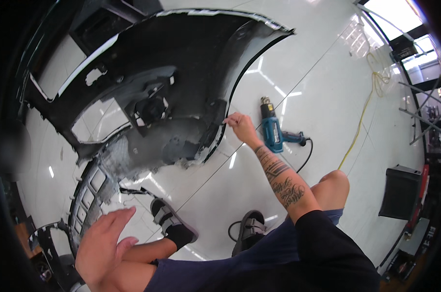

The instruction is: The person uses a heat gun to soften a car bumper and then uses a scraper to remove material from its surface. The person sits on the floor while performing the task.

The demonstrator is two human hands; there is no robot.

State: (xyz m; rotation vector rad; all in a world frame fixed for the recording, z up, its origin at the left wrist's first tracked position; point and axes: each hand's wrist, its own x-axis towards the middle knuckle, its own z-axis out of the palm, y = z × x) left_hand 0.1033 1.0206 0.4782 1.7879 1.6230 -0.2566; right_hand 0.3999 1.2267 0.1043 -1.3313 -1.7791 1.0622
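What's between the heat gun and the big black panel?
In the head view, the right hand lies between the heat gun and the black panel, fingers at the panel's edge, with pale floor tiles showing around it.

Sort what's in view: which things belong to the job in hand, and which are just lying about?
Job in hand:
large black panel, right hand at its edge
teal heat gun, probably, lying near that hand

Apparently just lying about:
yellow cord
black boxy object, far right
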